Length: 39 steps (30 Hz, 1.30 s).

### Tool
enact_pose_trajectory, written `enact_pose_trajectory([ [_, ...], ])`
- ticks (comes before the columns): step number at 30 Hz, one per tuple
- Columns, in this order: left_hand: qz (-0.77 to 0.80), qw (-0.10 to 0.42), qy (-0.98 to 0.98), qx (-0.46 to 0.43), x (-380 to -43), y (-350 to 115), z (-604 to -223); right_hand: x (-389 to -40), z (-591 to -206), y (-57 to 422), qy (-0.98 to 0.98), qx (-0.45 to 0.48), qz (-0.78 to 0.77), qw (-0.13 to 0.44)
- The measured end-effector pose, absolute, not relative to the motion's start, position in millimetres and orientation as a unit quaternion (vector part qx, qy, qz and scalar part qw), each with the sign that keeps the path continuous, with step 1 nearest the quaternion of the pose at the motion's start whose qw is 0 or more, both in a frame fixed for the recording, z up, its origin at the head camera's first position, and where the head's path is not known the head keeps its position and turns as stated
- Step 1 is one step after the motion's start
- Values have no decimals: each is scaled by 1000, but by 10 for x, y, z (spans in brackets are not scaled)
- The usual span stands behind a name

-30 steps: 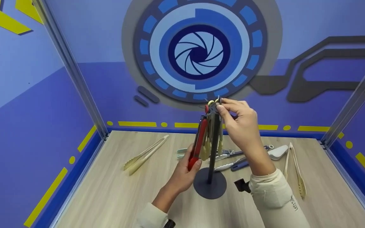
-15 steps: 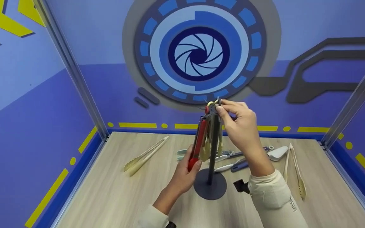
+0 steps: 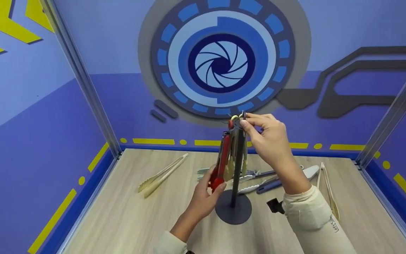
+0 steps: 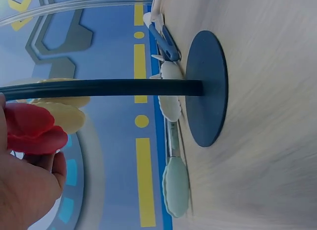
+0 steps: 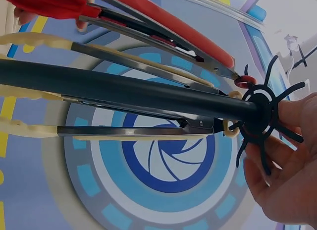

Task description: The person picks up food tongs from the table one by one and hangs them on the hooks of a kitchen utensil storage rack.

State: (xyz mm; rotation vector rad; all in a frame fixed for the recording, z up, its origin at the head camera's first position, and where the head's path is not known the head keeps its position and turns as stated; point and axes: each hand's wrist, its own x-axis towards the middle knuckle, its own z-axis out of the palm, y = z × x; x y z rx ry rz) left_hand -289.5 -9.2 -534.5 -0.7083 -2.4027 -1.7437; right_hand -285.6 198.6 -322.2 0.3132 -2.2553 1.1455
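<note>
A black utensil stand [image 3: 237, 169] rises from a round base, with a crown of curved hooks [image 5: 270, 71] on top. My left hand [image 3: 203, 194] grips the red tongs [image 3: 223, 155] low down, around their red scalloped heads [image 4: 34, 128]. The red loop [image 5: 245, 82] of these tongs is at one of the hooks; whether it is fully over it I cannot tell. My right hand [image 3: 268, 141] pinches the hooks on the right side of the crown. Cream-tipped tongs [image 5: 133, 131] hang by their loops beside the pole, behind the red ones.
Cream tongs [image 3: 162, 175] lie on the table at left, and another pair [image 3: 330, 190] at right, partly behind the right sleeve. Behind the stand lie mint-tipped tongs [image 4: 176, 188], white-tipped tongs [image 3: 250, 188] and a blue-handled utensil [image 3: 270, 186]. Walls and metal posts enclose the table.
The head view has tilted up slightly. My left hand has turned the lower end of the red tongs a little. The right hand stays at the hooks while its forearm shifts slightly right.
</note>
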Motion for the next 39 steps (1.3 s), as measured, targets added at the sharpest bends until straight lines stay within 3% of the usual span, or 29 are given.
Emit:
enact_pose_trajectory([
  [16,-587,32,-782,-205,-2837,-206,-5438,-2943,-3212,2112,-839,145,437,290],
  [22,-566,57,-795,-209,-2791,-394,-5556,-2983,-3181,2197,-844,169,440,256],
  [29,-576,42,-798,-172,-2729,-623,-5688,-2995,-3079,2245,-866,195,420,190],
  [39,-574,41,-805,-144,-2715,-769,-5779,-3032,-3015,2257,-862,204,437,160],
])
